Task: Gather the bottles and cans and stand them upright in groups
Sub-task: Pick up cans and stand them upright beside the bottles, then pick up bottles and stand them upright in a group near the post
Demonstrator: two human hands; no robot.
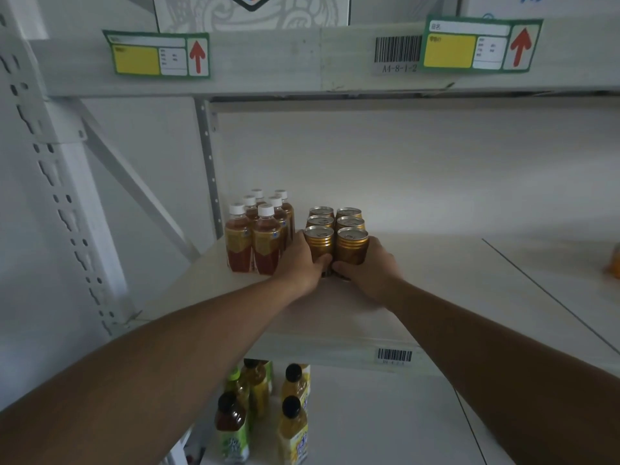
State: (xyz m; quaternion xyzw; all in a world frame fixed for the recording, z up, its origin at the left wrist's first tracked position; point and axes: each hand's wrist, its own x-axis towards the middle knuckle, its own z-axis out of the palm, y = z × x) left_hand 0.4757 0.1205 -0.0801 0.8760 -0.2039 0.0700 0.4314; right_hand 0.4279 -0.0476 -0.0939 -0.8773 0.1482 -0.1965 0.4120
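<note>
Several gold cans stand upright in two rows on the white shelf. My left hand wraps the front left can from the left. My right hand wraps the front right can from the right. Both thumbs meet at the base of the two front cans. Just left of the cans stands a tight group of several brown tea bottles with white caps, all upright.
On the lower shelf stand several upright bottles with black and green caps. An orange object shows at the right edge. A grey upright post rises behind the bottles. The upper shelf beam carries labels overhead.
</note>
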